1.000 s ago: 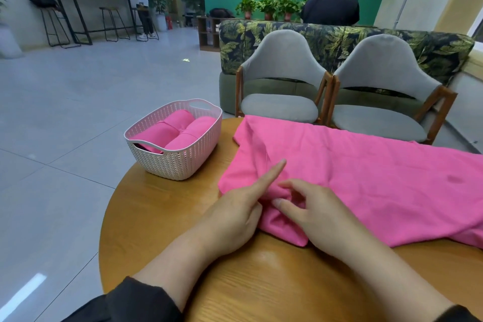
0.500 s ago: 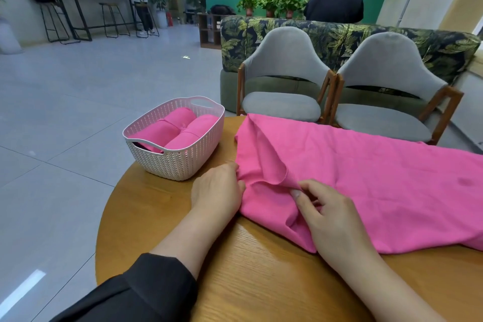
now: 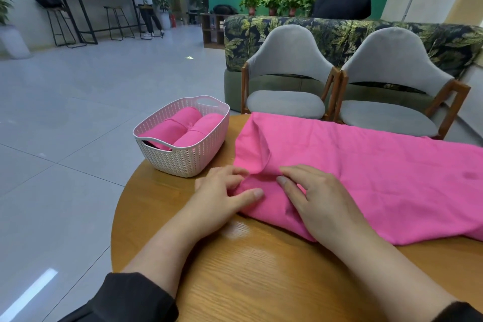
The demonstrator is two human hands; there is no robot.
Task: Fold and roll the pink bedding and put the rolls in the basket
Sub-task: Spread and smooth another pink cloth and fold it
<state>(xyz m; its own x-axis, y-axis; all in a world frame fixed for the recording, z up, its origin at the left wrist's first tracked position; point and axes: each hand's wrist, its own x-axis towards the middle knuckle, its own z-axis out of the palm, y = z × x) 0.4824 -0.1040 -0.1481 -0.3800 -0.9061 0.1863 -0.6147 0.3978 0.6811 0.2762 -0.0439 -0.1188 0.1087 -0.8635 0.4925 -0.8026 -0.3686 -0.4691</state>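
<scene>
Head view: the pink bedding (image 3: 366, 172) lies across the far right half of the round wooden table (image 3: 261, 269), its right end running out of view. It is a thin woven sheet, matte, folded into a long band of more than one layer. I judge it light, limp and a little slippery on the smooth varnished wood, so it will slump and unroll unless both edges are held at once.

The left hand (image 3: 222, 196) sits at the band's near left corner, fingers curled into the cloth and thumb laid flat on top, apparently pinching the edge, though the fingertips are partly buried. The right hand (image 3: 313, 198) presses on the cloth just beside it, fingers bent with the tips on a raised pucker. A loose flap stands up just beyond both hands.

The best hold, I judge, is this short left end, both hands across its width, rolling toward the right.

The basket (image 3: 183, 159) stands on the table's left edge, near the bedding but apart from it: pale plastic with a woven pattern and cut-out handles. Two pink rolls (image 3: 188, 128) already lie side by side in it.
</scene>
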